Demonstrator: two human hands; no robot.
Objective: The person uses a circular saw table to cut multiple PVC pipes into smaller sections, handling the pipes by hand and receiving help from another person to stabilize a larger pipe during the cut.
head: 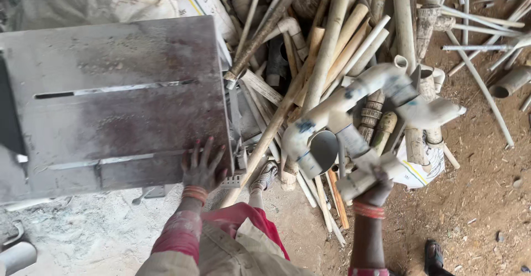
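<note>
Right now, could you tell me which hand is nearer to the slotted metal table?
Left. The left hand rests flat on the metal table; the right hand holds jointed pipes apart from it.

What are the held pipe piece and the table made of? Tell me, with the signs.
Pipe piece in the right hand: probably plastic, dull off-white, moulded elbows and sockets, stained and dusty. Table under the left hand: looks like sheet metal, grey, flat, slotted, with rusty-brown patches under pale dust.
</note>
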